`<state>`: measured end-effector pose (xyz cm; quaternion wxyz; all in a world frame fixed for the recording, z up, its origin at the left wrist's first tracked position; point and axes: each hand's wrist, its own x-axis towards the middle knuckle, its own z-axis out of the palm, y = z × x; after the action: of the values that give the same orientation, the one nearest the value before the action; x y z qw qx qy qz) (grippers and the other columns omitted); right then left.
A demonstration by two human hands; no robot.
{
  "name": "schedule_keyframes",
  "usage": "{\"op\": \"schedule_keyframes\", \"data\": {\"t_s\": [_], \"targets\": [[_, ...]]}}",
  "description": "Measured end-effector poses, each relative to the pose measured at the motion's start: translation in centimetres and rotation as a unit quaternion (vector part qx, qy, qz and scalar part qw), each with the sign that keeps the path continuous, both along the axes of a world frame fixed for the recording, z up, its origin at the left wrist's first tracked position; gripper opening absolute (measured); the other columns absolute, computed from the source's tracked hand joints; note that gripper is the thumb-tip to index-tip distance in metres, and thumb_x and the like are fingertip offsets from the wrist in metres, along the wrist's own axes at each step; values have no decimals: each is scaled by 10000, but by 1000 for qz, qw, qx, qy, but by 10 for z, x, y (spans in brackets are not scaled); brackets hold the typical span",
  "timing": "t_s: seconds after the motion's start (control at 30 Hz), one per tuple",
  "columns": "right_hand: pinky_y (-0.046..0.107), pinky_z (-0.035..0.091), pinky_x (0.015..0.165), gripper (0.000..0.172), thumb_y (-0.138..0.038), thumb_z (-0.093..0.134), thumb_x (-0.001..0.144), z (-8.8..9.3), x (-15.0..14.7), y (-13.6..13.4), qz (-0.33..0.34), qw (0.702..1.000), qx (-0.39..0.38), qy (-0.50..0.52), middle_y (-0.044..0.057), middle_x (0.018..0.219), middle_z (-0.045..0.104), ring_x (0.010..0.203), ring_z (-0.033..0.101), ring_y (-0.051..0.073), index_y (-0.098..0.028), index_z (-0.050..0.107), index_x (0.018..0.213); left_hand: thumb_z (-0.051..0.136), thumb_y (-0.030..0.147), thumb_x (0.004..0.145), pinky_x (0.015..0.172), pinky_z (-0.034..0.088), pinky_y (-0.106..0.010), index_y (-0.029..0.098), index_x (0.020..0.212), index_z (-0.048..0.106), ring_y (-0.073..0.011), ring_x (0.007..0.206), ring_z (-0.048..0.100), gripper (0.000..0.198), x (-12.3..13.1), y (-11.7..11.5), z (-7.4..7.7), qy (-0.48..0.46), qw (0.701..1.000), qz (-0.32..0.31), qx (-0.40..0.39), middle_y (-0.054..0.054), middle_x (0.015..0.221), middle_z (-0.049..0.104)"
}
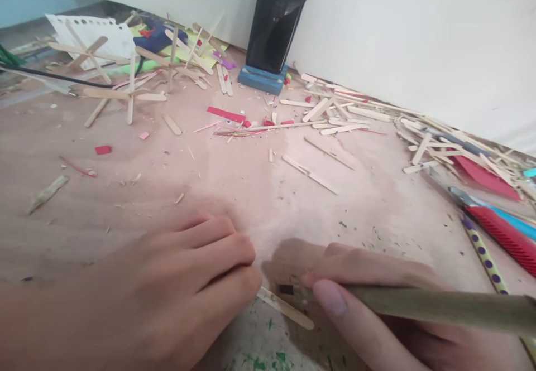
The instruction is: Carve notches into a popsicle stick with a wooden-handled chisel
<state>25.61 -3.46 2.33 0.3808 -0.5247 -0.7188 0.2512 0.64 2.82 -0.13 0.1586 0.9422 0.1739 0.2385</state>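
My left hand [201, 282] is closed, its fingers curled down on a popsicle stick [288, 309] that lies on the table. The rounded end of this stick shows to the right of the fingers; its other part is hidden beneath them. My right hand [368, 304] grips a slim tool with an olive-brown handle [439, 306], thumb and fingers close to its front end. A small dark tip [287, 289] shows ahead of those fingers, just above the stick. I cannot tell whether it touches the wood, nor what kind of tool it is.
A phone [276, 19] leans on a blue stand [262, 79] by the white wall. Crossed popsicle sticks [130, 95] stand at the left. Loose sticks [335, 117] lie at the back right, near a red-handled tool [502, 237] and a dotted pencil [486, 259]. Wood scraps litter the table [234, 192].
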Motion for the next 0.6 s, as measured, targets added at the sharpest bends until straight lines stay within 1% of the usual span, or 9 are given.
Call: {"op": "schedule_keyframes", "data": {"t_s": [0.07,0.17,0.33,0.4,0.5,0.6], "targets": [[144,572,494,210,-157,694,918,-3,-3,-1,-25,999,-3,39,-43,859,782,627,722,133,-332,765,1011,459,105,1044,865,454,-331,182,1070,670,-174,915,569,226,0,-1,1,-5,1000,5,-6,5,1002,687],[158,554,456,148,-194,720,918,-7,-5,-4,-49,995,-5,81,-31,835,776,588,700,133,-320,774,971,461,125,1058,872,468,-351,177,1071,672,-180,936,571,218,-1,-4,0,-2,1000,-5,-18,-11,1017,677],[165,558,467,105,-257,754,919,-12,-4,-10,-50,995,-19,81,-10,870,785,655,727,150,-314,784,1003,455,142,1061,847,477,-375,194,1109,658,-189,914,552,215,-2,-6,0,11,999,-6,-48,-10,1001,649],[163,555,468,102,-272,762,921,-12,-3,-11,-56,995,-27,83,-11,876,785,659,728,148,-318,784,1009,442,134,1060,846,477,-378,200,1088,666,-189,897,551,236,-1,-6,0,4,999,1,-49,-9,991,645],[172,561,472,93,-270,759,930,-12,-4,-11,-57,993,-33,102,-14,890,782,636,717,140,-319,775,1007,423,156,1080,856,463,-376,204,1040,666,-182,884,532,251,0,-5,1,11,998,-4,-69,-1,987,637],[181,565,476,146,-234,746,935,-11,-4,-9,-33,993,-36,106,-27,875,773,604,702,132,-336,760,1038,408,183,1102,848,437,-363,209,997,663,-172,873,508,277,0,-4,3,14,996,-6,-85,10,970,626]]}}
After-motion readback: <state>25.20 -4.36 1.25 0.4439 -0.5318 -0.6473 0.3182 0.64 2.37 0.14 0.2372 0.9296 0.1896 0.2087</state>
